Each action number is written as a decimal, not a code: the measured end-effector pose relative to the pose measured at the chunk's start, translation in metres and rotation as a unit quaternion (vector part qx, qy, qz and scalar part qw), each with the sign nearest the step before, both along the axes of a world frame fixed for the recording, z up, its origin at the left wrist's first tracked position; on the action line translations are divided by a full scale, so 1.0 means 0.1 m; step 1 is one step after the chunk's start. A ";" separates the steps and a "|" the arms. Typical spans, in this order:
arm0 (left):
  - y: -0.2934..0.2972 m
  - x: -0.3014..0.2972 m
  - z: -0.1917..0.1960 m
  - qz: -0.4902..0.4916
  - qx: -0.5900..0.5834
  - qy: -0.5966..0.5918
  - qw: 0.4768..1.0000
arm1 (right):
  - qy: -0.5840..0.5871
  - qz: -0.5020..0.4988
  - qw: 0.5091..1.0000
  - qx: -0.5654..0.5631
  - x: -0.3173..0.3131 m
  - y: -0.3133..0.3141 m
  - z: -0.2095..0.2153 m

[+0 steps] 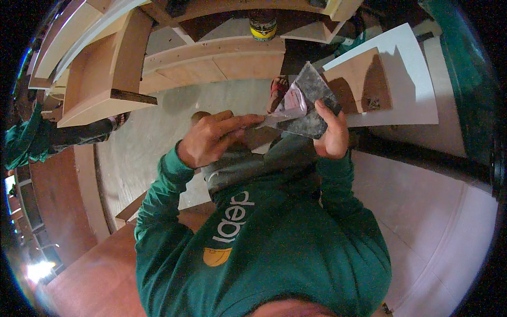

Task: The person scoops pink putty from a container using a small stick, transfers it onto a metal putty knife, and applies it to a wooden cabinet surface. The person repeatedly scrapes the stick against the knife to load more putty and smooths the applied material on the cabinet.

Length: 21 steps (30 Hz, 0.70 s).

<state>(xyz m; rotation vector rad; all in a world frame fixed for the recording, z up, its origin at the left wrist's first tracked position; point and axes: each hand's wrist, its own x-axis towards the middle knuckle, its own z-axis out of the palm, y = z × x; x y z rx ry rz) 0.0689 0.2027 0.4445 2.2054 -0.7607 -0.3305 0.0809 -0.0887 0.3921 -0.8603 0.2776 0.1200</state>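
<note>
Left of grey plate (315,91), I see left hand (208,138) curled around scraper (281,115); right hand (334,132) clamps plate's right edge.

Looks like a woodworking or furniture workshop: bare-wood drawer-like box (87,98) at left, unpainted low wooden frame (211,66), brown board (362,82) over a white one (414,68) at right. Also a yellow-and-dark tin (263,29) by the frame, pinkish paste (296,100) on a smeared plate (311,84), scuffed pale floor (132,153). Second person (31,134) far left, in green like the wearer's top (296,227).
</note>
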 end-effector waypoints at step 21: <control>0.05 0.00 0.05 -0.004 -0.056 -0.028 0.998 | 0.007 0.025 0.999 -0.023 -0.04 -0.06 0.04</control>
